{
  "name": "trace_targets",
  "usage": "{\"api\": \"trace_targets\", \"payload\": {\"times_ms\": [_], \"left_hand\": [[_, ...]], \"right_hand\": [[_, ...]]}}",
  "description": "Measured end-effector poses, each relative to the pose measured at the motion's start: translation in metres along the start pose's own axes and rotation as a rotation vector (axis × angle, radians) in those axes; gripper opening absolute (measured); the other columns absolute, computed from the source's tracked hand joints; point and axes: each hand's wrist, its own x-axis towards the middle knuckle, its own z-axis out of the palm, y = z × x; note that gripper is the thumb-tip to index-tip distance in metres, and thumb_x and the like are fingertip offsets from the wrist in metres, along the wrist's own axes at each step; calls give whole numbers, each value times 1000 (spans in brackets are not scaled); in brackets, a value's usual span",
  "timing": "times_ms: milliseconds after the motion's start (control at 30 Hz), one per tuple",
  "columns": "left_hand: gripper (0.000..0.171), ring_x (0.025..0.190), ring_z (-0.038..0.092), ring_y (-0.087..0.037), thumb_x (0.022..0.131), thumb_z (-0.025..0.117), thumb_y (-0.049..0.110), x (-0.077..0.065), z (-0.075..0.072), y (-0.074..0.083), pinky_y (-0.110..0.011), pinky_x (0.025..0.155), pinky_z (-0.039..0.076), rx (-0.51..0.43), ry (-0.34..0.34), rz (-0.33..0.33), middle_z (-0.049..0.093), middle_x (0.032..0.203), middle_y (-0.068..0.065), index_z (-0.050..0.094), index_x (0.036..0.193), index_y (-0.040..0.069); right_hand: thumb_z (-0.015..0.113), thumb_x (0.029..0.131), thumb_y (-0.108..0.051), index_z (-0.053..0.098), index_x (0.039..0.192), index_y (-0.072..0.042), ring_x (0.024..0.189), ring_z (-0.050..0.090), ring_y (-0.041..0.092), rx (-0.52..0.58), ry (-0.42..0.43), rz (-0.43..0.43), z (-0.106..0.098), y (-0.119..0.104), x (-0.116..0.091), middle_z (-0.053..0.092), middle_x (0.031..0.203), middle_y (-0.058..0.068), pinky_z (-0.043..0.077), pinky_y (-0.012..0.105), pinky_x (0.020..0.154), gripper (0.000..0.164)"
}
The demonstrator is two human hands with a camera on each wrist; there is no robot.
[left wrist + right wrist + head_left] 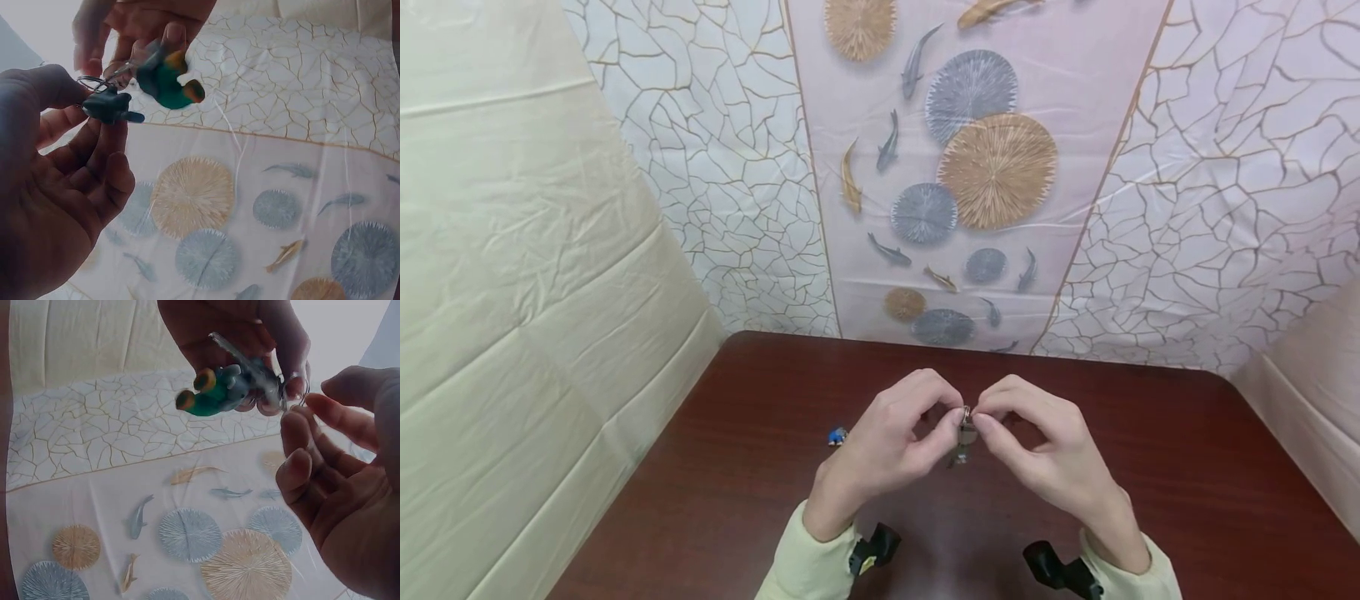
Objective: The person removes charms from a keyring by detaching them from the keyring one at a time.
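I judge the metal ring is being worked, left hand and right hand pinching its opposite sides, figurine beside it; next needs steady fingertips.

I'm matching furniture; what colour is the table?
The table is dark reddish-brown, best seen in the head view.

The left hand and right hand partly cover the key ring, hiding its full loop. In the left wrist view, the green figurine is blurred. The blue trinket is too small to identify. The sleeves and counter run off the head view's bottom edge.
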Motion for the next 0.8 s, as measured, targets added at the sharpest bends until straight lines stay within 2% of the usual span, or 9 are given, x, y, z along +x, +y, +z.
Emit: {"api": "trace_targets", "payload": {"times_ms": [167, 300, 433, 600, 800], "left_hand": [[6, 85, 56, -8, 93, 57, 7, 1, 0, -1, -14, 79, 46, 62, 13, 35, 58, 88, 6, 60, 91, 12], [5, 90, 56, -7, 95, 57, 9, 1, 0, -1, -14, 84, 46, 69, 5, 54, 59, 91, 6, 61, 93, 11], [5, 93, 56, -6, 96, 58, 10, 1, 0, -1, -14, 86, 46, 69, -3, 65, 59, 94, 6, 62, 95, 11], [5, 94, 56, -7, 95, 59, 9, 2, 0, -1, -14, 86, 46, 80, -2, 73, 60, 95, 5, 63, 95, 11], [5, 93, 56, -7, 96, 57, 10, 1, 1, -1, -14, 86, 46, 89, 4, 60, 59, 94, 5, 61, 94, 11]], "right_hand": [[67, 81, 12, 64, 85, -4, 72, 52, 3, -30, -21, 74, 3, 0, -1, 57, 79, 0, 45, 15, 58, 17], [67, 73, 20, 64, 86, -6, 68, 51, 2, -28, -23, 141, 2, 2, -5, 57, 77, -2, 43, 14, 52, 29], [67, 71, 21, 65, 88, -8, 66, 51, 2, -28, -25, 176, 0, 5, -9, 57, 78, -2, 42, 15, 50, 34], [66, 70, 23, 64, 87, -8, 66, 51, 2, -23, -19, 181, 0, 6, -11, 57, 78, -2, 42, 14, 50, 35], [66, 69, 23, 65, 85, -7, 65, 51, 1, -27, -19, 148, 1, 5, -9, 58, 77, -3, 42, 13, 51, 34]]}}
